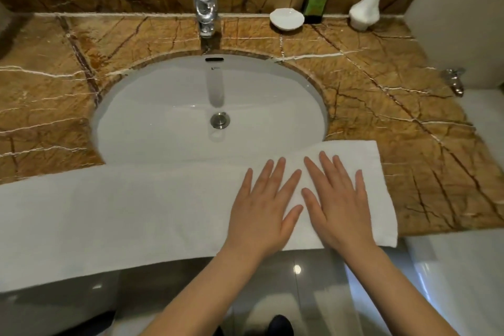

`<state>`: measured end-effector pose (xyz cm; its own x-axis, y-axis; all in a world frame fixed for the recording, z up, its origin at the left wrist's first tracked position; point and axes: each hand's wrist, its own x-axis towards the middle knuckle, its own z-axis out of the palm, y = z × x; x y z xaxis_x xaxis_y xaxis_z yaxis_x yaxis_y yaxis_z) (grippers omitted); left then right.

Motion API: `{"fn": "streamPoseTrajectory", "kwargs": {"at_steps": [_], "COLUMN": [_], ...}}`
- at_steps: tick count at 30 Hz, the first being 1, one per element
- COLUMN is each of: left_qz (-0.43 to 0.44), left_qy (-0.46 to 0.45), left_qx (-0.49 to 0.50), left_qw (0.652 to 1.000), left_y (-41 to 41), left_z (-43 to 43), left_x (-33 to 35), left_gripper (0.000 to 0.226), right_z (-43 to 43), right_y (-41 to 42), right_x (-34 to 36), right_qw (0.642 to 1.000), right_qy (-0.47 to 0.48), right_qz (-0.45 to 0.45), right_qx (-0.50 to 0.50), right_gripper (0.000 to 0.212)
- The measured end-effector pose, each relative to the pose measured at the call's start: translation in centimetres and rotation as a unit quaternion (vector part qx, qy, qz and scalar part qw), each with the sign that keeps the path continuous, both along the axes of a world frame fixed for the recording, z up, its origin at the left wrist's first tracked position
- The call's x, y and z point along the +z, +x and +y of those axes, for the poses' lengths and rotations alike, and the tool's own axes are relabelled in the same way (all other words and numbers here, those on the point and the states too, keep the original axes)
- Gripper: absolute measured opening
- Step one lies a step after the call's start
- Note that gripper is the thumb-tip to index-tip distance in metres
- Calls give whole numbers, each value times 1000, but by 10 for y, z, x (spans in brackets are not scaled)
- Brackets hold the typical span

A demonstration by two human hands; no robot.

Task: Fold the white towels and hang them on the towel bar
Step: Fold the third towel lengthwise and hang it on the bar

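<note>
Left hand (259, 213), right hand (341, 207), fingers straight, press towel (122, 213) on marble counter (395, 117) by sink (163, 106).

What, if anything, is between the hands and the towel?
Nothing visible: the left hand and right hand lie flat on the white towel. No towel bar shows, so that path can't be judged.

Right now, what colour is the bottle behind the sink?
Dark green bottle with a clear pump top, seen in the head view.

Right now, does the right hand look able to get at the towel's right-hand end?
Probably yes: the right hand lies flat on the white towel, close to that end, with nothing on the towel between them.
</note>
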<state>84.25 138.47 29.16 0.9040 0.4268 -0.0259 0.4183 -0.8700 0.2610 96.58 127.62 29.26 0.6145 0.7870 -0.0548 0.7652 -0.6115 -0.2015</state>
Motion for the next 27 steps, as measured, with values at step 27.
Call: {"fn": "streamPoseTrajectory", "kwargs": {"at_steps": [27], "left_qz": [-147], "left_qy": [23], "left_qx": [-128], "left_qw": [981], "left_y": [46], "left_z": [-28], "left_x": [30], "left_gripper": [26], "right_z": [-40], "right_y": [69], "right_x": [52], "right_qw": [962], "right_qy": [115], "right_qz": [168], "right_qx": [181], "right_gripper": [43]}}
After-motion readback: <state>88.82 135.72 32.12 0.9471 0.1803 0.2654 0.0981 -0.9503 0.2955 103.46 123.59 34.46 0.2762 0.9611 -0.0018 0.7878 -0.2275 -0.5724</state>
